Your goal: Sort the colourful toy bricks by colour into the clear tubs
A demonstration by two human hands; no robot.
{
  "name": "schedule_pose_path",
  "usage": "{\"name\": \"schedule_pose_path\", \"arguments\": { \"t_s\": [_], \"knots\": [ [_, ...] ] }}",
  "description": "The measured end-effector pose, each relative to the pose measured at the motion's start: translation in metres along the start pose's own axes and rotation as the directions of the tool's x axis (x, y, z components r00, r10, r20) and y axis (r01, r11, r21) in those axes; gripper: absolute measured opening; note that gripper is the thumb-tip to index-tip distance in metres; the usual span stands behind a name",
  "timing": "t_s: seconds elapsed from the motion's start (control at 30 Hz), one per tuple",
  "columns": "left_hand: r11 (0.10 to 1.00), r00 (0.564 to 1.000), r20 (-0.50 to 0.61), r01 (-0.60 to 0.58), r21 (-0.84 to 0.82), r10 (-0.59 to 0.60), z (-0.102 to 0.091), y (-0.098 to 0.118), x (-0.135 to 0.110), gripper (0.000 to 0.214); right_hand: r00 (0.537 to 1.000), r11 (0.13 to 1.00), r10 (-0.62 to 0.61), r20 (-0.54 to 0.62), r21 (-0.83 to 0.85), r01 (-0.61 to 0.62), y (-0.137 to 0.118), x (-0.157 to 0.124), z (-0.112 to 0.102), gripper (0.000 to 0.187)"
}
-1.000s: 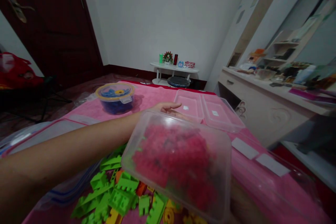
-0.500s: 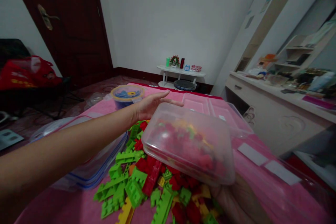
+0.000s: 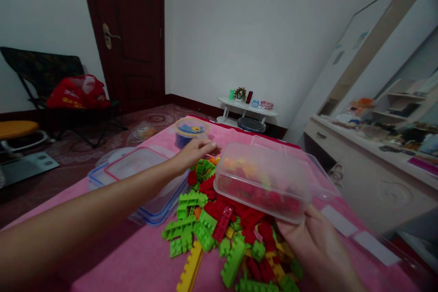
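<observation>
While the right hand (image 3: 313, 244) grips a clear plastic container (image 3: 263, 180) from below at its near edge, fingers (image 3: 301, 232) clenched on the rim, the container hangs tilted just above the far right part of a brick pile (image 3: 222, 230). Red bricks, with a few yellow and green, show through its cloudy wall. Which way its mouth faces: cannot tell.

Left hand (image 3: 195, 151): arm stretched in from the lower left, palm down, fingers (image 3: 210, 146) released and lightly curved, grasping nothing. It sits at the far edge of the pile, close to the container's left end. Contact with the bricks below it: cannot tell.

Pile: loose toy bricks, mostly green and red, some yellow and orange, heaped on a pink-covered surface (image 3: 119, 260). One long yellow brick (image 3: 190, 269) lies at the near edge.

Left of the pile, touching it: a stack of flat clear lids (image 3: 137, 175) with blue and red rims. Beyond the left hand, near it: a round blue tub (image 3: 189, 130) with a yellow-rimmed lid on. Behind the held container: further clear containers (image 3: 308, 159) on the same surface, blurred.

Room: dark red door (image 3: 137, 32) shut, folding chair with a red bag (image 3: 77, 93), small white table (image 3: 248, 108) against the far wall, pale dresser (image 3: 362, 178) on the right.
</observation>
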State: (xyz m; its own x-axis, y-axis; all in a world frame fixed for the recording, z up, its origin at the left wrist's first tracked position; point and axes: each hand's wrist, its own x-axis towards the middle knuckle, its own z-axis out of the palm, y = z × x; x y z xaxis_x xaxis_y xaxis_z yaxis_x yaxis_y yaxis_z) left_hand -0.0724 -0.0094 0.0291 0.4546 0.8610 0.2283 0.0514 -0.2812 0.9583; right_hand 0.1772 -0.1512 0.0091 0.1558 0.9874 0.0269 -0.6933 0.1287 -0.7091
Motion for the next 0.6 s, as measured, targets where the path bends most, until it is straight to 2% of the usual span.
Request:
{"name": "schedule_pose_path", "arguments": {
  "t_s": [0.1, 0.2, 0.33, 0.47, 0.53, 0.6],
  "knots": [
    [0.996, 0.994, -0.083, -0.059, 0.059, 0.064, 0.000, -0.007, -0.001, 0.045, 0.994, 0.998, 0.049, -0.095, 0.044, -0.045, -0.010, 0.007, 0.008, 0.038],
    [0.974, 0.980, -0.105, -0.147, 0.170, 0.166, 0.000, -0.015, -0.002, 0.038, 0.984, 0.997, 0.061, -0.166, 0.065, -0.051, -0.023, 0.013, 0.013, 0.041],
    [0.887, 0.962, -0.006, -0.249, 0.388, 0.273, 0.003, -0.023, -0.011, 0.034, 0.972, 1.000, 0.010, -0.234, 0.000, -0.010, -0.041, 0.024, 0.019, 0.036],
    [0.819, 0.955, 0.075, -0.286, 0.497, 0.288, 0.009, -0.028, -0.024, 0.033, 0.954, 0.993, -0.106, -0.281, -0.086, 0.085, -0.057, 0.048, 0.040, 0.032],
    [0.812, 0.955, 0.083, -0.287, 0.508, 0.286, 0.012, -0.027, -0.029, 0.032, 0.949, 0.972, -0.198, -0.247, -0.177, 0.156, -0.057, 0.070, 0.054, 0.024],
    [0.816, 0.954, 0.076, -0.288, 0.502, 0.290, 0.014, -0.024, -0.033, 0.031, 0.955, 0.911, -0.282, -0.092, -0.340, 0.236, -0.050, 0.097, 0.065, 0.017]
  ]
}}
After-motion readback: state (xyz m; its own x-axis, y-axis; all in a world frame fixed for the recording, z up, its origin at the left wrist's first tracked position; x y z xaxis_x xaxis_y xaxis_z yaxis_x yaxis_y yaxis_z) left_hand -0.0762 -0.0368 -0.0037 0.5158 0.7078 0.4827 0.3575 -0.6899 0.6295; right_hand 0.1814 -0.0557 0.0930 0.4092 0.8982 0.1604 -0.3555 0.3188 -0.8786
